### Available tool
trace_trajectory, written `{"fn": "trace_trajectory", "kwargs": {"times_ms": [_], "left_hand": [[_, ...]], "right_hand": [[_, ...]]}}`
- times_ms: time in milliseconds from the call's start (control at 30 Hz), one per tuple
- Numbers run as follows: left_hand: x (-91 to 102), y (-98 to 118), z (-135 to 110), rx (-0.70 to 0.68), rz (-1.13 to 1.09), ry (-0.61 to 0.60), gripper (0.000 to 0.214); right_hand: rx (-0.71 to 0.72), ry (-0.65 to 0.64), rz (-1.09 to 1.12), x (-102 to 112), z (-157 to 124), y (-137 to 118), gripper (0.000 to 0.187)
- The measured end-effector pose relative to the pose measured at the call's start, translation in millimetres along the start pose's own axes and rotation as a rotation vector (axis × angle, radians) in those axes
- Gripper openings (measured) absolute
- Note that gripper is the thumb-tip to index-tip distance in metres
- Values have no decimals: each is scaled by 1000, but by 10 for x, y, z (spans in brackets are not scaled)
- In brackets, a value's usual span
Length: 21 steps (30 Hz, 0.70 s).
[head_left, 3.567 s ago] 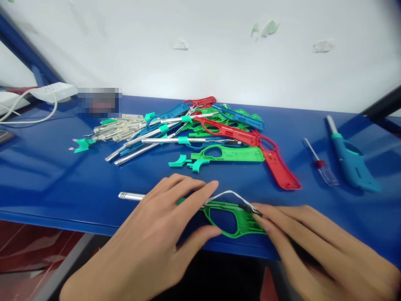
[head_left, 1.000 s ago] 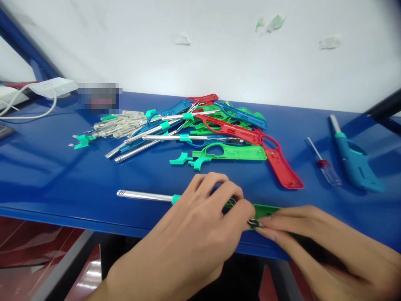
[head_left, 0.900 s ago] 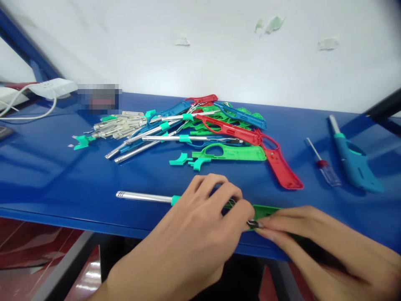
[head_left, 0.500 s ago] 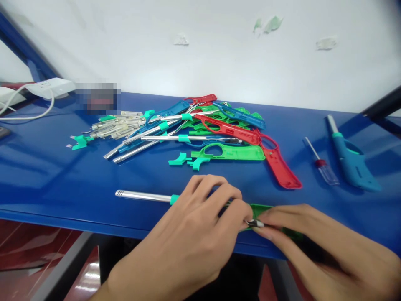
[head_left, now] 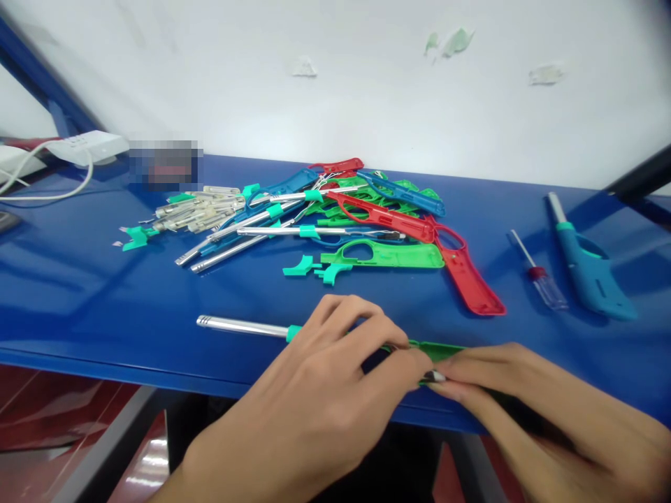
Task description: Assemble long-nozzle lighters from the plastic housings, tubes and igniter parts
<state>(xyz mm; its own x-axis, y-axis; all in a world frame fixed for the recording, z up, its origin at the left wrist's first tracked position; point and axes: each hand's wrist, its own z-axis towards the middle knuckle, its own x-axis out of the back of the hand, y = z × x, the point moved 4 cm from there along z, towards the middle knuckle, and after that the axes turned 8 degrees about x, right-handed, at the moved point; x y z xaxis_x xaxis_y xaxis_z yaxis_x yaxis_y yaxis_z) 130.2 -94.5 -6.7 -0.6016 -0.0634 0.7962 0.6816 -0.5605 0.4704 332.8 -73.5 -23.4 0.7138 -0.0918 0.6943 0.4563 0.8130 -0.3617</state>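
Near the table's front edge, my left hand is closed over a partly built lighter. Its silver metal tube with a teal collar sticks out to the left, and part of its green handle shell shows between my hands. Much of the shell is hidden under my fingers. My right hand pinches a small black-and-white part at the shell, touching the fingertips of my left hand. Whether that part sits inside the shell, I cannot tell.
Behind my hands lies a pile of metal tubes, red shells, a green shell and teal triggers. Pale clear pieces lie left. To the right are a screwdriver and a whole blue lighter. A power strip sits far left.
My left fingers have slid slightly right and now cover more of the black-and-white part. The lighter has shifted a little to the right. The pile looks the same.
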Motion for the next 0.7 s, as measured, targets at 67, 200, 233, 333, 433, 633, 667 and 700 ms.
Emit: {"fn": "trace_trajectory", "kwargs": {"times_ms": [67,200,233,333,433,633,667,700], "left_hand": [[10,-6,-6,-6,-28,14,23],[8,-15,-27,-1,-57,32,24],[3,-15,-28,1,-55,32,24],[-10,-5,-20,7,-30,24,23],[-13,9,-11,1,-2,11,21],[11,14,-3,-25,-7,-2,31],[13,16,-1,-30,-12,-11,34],[20,20,1,-38,-19,-11,35]], "right_hand": [[7,-7,17,-5,28,-5,16],[40,-20,19,-4,41,-18,17],[48,-18,17,0,32,-21,16],[36,-11,18,11,-2,-22,17],[13,-12,19,15,-18,-22,19],[48,-21,43,34,34,-45,18],[50,-22,51,36,48,-45,18],[50,-25,57,36,64,-45,18]]}}
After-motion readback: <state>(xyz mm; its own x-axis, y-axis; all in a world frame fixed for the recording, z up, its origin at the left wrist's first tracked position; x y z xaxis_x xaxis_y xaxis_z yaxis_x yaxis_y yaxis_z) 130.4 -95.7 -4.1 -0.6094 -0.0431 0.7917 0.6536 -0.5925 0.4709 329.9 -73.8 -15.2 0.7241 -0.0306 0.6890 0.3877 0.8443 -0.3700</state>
